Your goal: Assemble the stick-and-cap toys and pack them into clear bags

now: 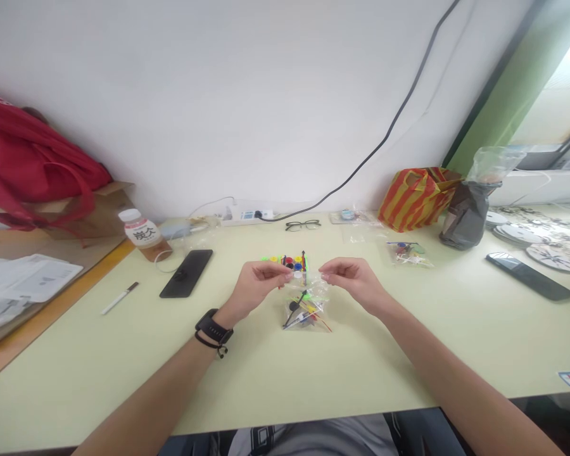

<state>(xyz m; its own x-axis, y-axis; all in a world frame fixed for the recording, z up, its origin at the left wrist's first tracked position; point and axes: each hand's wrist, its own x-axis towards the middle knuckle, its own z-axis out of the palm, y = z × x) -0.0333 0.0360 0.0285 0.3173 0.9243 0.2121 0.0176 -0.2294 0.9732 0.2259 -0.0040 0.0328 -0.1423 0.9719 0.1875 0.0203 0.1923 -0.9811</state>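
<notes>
A small clear plastic bag [306, 309] with thin coloured sticks and a black piece inside hangs between my two hands just above the pale green table [313, 380]. My left hand [259, 285], with a black watch at the wrist, pinches the bag's top left corner. My right hand [354, 282] pinches the top right corner. Both hands are closed on the bag's upper edge. Right behind the bag, a row of small coloured round pieces [287, 259] lies on the table.
A black phone [186, 273], a white pen [118, 297] and a drink bottle [145, 235] lie to the left. Glasses [303, 224] and a power strip [247, 215] sit by the wall. Right: another small bag [407, 252], a striped bag [415, 196], a dark remote [529, 275].
</notes>
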